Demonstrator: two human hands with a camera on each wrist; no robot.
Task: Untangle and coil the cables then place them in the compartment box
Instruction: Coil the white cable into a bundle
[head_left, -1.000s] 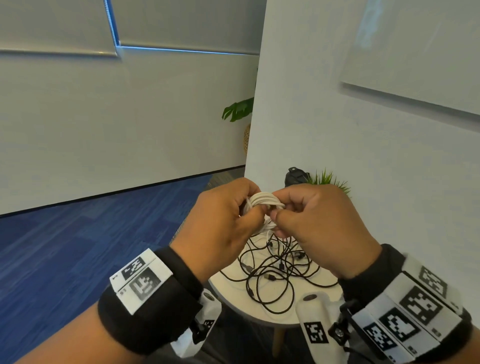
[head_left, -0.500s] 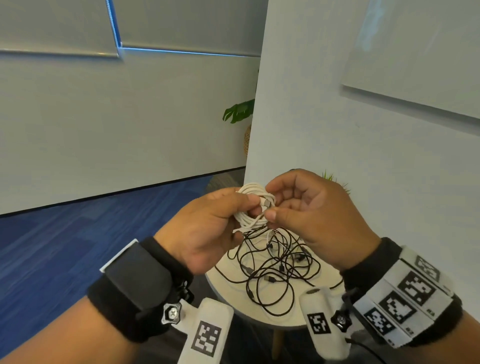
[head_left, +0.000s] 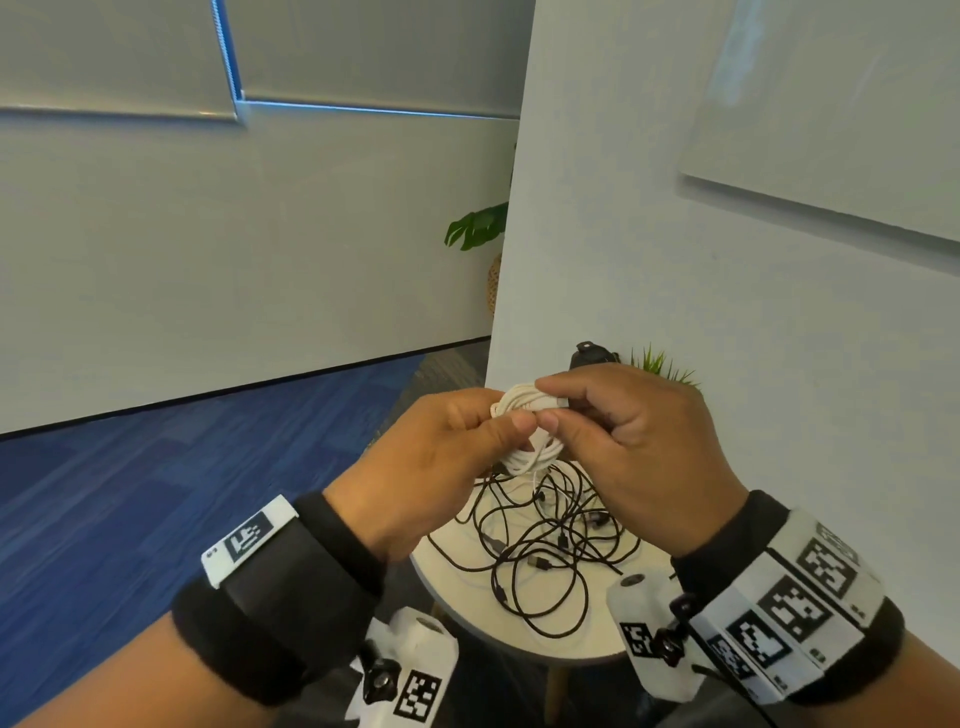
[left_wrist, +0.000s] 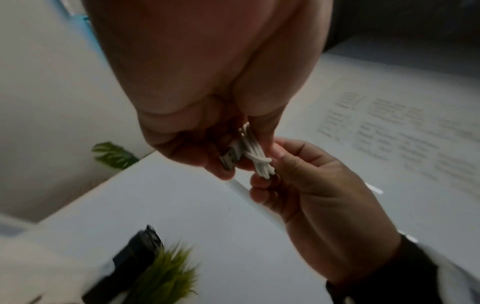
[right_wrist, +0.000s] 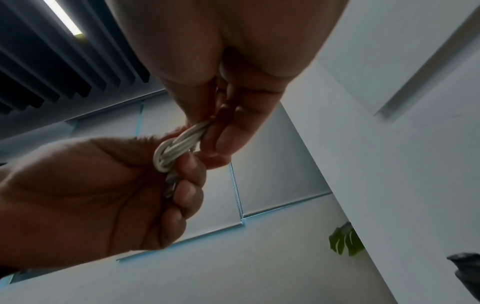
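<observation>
A white cable wound into a small coil is held in the air between both hands, above the table. My left hand grips the coil's left side, fingers curled round it; a USB plug sticks out by those fingers. My right hand pinches the coil's right side between thumb and fingers. The coil shows wraps crossing its bundled loops. Below lies a tangle of black cables on the round white table. No compartment box is in view.
A white wall stands close behind the table. A small green plant and a dark object sit at the table's far edge. Blue carpet spreads to the left.
Both hands have turned the white coil between them and shifted slightly right. My left wrist rolled, then rolled back. The black tangle has not moved.
</observation>
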